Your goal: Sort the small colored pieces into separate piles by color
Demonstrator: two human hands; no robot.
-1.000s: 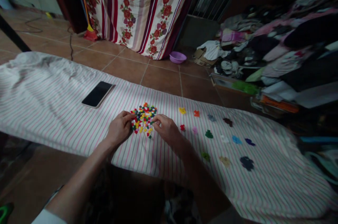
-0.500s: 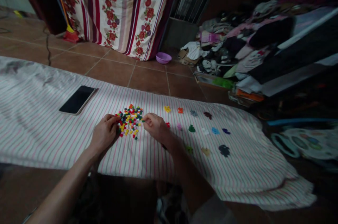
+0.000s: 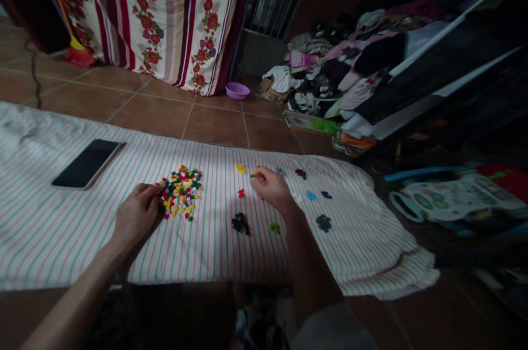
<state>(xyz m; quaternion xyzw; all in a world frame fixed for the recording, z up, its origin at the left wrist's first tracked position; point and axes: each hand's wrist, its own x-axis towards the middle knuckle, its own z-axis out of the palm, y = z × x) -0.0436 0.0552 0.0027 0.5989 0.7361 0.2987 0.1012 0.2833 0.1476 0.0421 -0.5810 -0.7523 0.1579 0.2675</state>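
Observation:
A mixed pile of small coloured pieces [image 3: 181,190], like tiny plastic bricks, lies on the striped cloth. At its left edge is my left hand [image 3: 138,212], fingers drawn together and touching the pieces; what they hold, if anything, I cannot make out. My right hand [image 3: 270,187] is over the colour-sorted groups, pinching a small green piece [image 3: 252,176]. Near it are a yellow group [image 3: 241,168], a red group [image 3: 241,193], a black group [image 3: 240,223] and a lime-green group [image 3: 274,227]. My right hand and forearm hide some groups.
A phone [image 3: 87,164] lies on the striped cloth [image 3: 198,259] left of the pile. More groups are to the right: brown [image 3: 301,174], light blue [image 3: 311,195], purple [image 3: 326,195] and dark grey [image 3: 324,223]. Beyond the cloth are a purple basin [image 3: 237,91] and heaped clothes [image 3: 342,58].
My right hand has moved right, from the pile's edge to the sorted groups, carrying the small green piece. My left hand stays at the pile. The whole view has shifted.

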